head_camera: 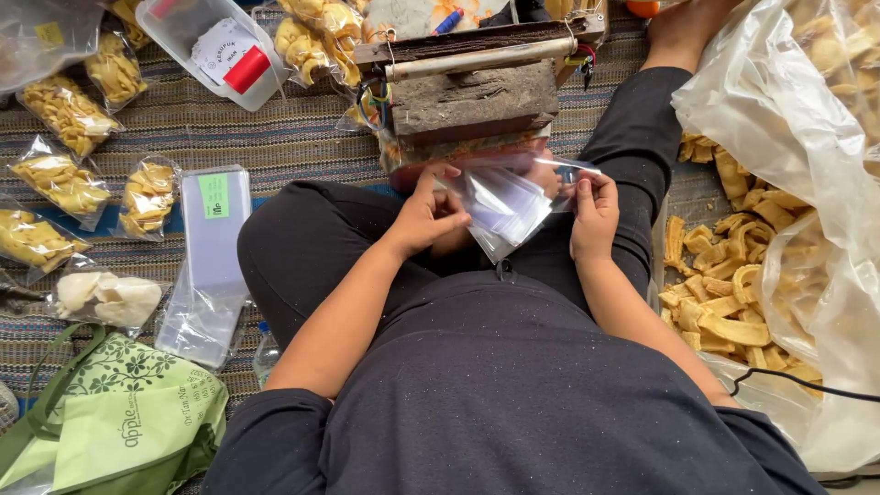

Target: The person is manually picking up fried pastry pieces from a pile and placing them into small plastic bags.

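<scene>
At frame centre we hold a stack of clear bags [502, 206] between both hands: left hand [429, 218] pinching its left edge, right hand [594, 218] gripping the right (long axis slanting toward the wooden sealer [472, 96]).

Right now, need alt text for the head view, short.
Seated cross-legged on a striped mat, a person's left hand and right hand hold a small clear plastic bag before a worn wooden device; loose yellow chips lie right, filled packets left.
</scene>
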